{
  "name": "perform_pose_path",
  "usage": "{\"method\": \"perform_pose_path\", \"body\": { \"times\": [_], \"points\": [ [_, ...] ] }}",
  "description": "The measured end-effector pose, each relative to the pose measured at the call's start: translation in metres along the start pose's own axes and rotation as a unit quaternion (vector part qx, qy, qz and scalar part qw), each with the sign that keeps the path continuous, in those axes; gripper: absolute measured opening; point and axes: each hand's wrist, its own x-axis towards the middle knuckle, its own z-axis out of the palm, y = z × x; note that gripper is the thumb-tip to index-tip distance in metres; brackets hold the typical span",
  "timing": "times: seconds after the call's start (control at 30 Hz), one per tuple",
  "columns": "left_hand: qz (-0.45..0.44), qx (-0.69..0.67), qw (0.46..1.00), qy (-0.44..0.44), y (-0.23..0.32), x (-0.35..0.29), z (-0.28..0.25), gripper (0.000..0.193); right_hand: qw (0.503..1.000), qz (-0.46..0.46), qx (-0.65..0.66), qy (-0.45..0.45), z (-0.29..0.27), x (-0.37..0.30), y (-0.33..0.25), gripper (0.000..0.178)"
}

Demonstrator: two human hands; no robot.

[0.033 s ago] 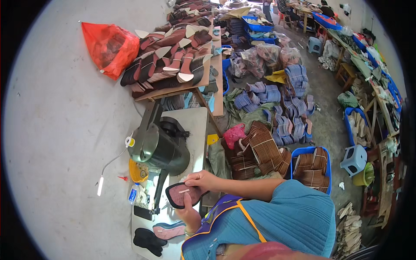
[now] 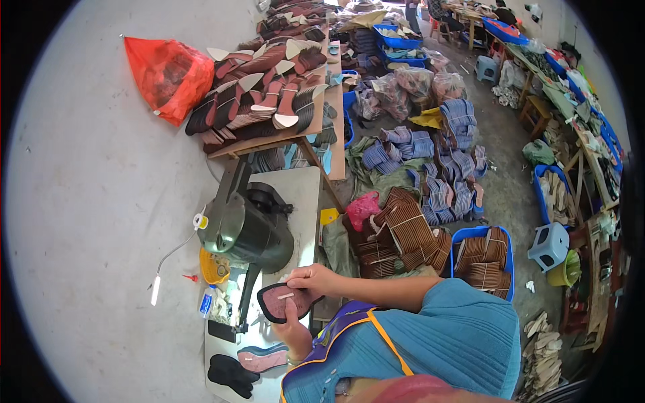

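Both my hands hold one shoe insole (image 2: 274,307), pink on its face with a black edge and a small pale strip in its middle. My right hand (image 2: 306,277) comes in from the upper side and pinches the insole's upper edge. From below, my left hand (image 2: 293,330) grips it with the thumb pressed on the pink face. Below, another pink insole (image 2: 259,361) with a blue-grey edge lies on the white table (image 2: 295,185). A black piece that looks like a glove (image 2: 232,375) is beside it. The dark green sewing machine (image 2: 248,232) stands just above my hands.
A yellow basket (image 2: 213,269), a blue-and-white bottle (image 2: 207,302) and a lamp on a bent stalk (image 2: 156,289) are left of the machine. Insoles cover a wooden table (image 2: 269,142) behind it. Brown striped bundles (image 2: 406,225) and a blue crate (image 2: 512,269) sit on the floor.
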Motion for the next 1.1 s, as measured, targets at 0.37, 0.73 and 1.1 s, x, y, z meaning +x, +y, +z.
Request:
{"method": "perform_pose_path", "body": {
  "times": [0.37,0.73,1.1],
  "points": [
    [0.017,0.074,0.995,-0.071,0.013,0.003,0.036,0.031,0.906,-0.325,-0.25,0.107,-0.03,-0.014,-0.006,0.017],
    [0.137,0.189,0.966,-0.112,-0.018,0.019,0.031,0.031,0.93,-0.274,-0.232,0.086,-0.046,-0.01,-0.003,0.024],
    [0.009,0.021,0.991,-0.13,0.005,0.017,0.035,0.027,0.999,0.0,0.031,-0.01,-0.04,-0.02,-0.007,0.024]
  ]
}}
